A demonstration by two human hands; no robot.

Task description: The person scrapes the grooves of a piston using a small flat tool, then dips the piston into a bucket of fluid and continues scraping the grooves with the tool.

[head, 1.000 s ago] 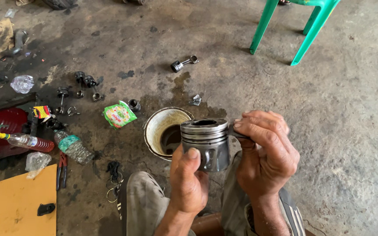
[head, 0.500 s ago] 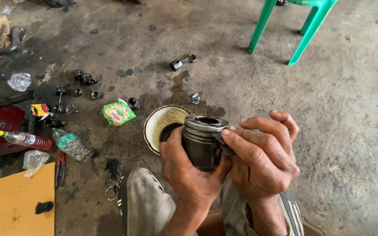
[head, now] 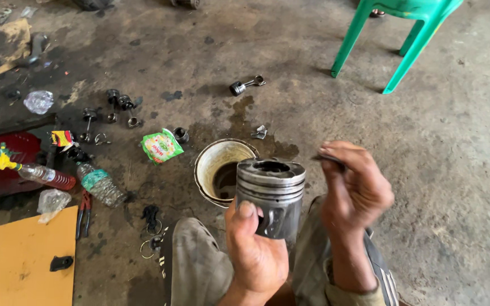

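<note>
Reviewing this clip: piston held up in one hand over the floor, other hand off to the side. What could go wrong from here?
1. The left hand alone grips the piston by its skirt; with greasy-looking fingers it might slip and drop onto the knee or the metal bowl below.
2. The right hand pinches a thin dark piece, too blurred to identify; if dropped, it could get lost among the small parts scattered across the stained concrete floor.

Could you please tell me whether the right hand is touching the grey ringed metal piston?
Apart. The head view shows the right hand lifted beside the grey ringed metal piston, floor visible between them; only the left hand holds it.
</note>
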